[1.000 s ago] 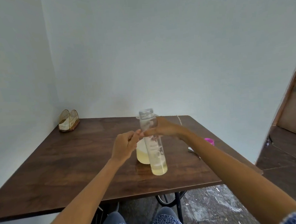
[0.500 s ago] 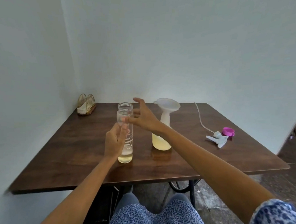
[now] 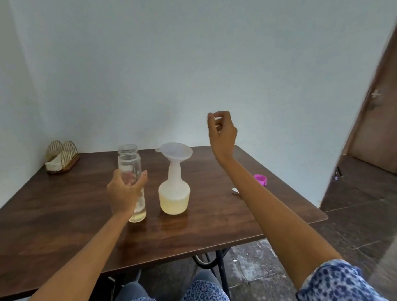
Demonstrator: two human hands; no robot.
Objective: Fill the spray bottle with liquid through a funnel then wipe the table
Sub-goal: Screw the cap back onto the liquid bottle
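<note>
A white spray bottle (image 3: 174, 196) with pale yellow liquid in its lower part stands mid-table, a translucent funnel (image 3: 176, 150) seated in its neck. Left of it stands a tall clear bottle (image 3: 128, 158), uncapped, with a little pale liquid at the bottom. My left hand (image 3: 124, 194) is cupped just in front of that bottle with relaxed fingers; I cannot tell whether it touches the bottle. My right hand (image 3: 222, 134) is raised in the air above the table's far right, fingers loosely curled and holding nothing.
A pink cap (image 3: 260, 178) and a white piece (image 3: 235, 191), mostly hidden by my right forearm, lie at the right of the wooden table (image 3: 56, 219). A gold wire napkin holder (image 3: 61, 155) sits in the far left corner. A brown door (image 3: 383, 125) is at right.
My right hand let go of the clear bottle and rose up to the right. My left hand stayed at the bottle. The view swung back to the right.
</note>
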